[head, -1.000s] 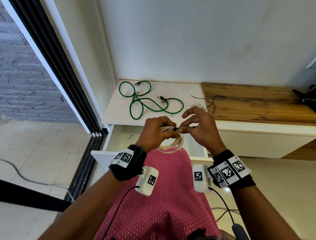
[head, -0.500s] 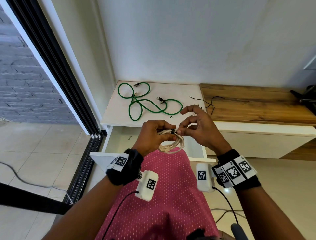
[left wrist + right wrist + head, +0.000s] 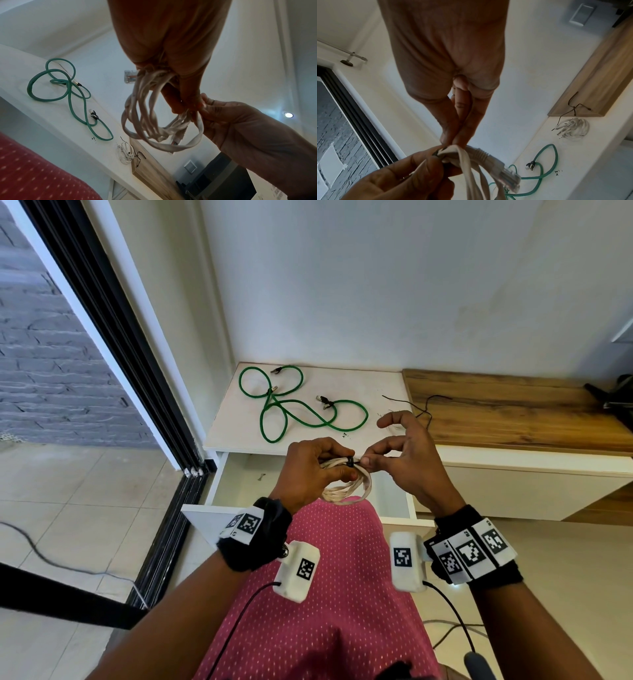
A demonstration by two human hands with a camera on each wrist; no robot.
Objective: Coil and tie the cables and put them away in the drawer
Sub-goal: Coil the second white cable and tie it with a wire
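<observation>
1. One white cable coil (image 3: 346,486) is held in the air above the open drawer (image 3: 239,474), its loops gathered under a black tie (image 3: 350,462) at the top.
2. The bundle is gripped by the left hand (image 3: 310,469), fingers curled round the gathered strands just beside the tie.
3. The free end of the tie is pinched between thumb and forefinger of the right hand (image 3: 402,453); the other fingers are arched up and spread.
4. Compared with a second ago, the right hand is seen a little further out from the coil while the pinch is kept, and the tie sits as a close dark band. This is judged to mean that the tie is being drawn tight, so the binding of this coil looks nearly finished.
5. Next, this coil is expected to be lowered into the drawer directly beneath it.
6. Behind the hands, on the white desk (image 3: 376,385), a green cable (image 3: 294,412) lies loose in open loops, not yet coiled.
7. In the wrist views a second white coil (image 3: 572,127) is seen on the desk near the wooden top (image 3: 513,409), beside a thin black wire (image 3: 423,405); whether it is tied cannot be told.
</observation>
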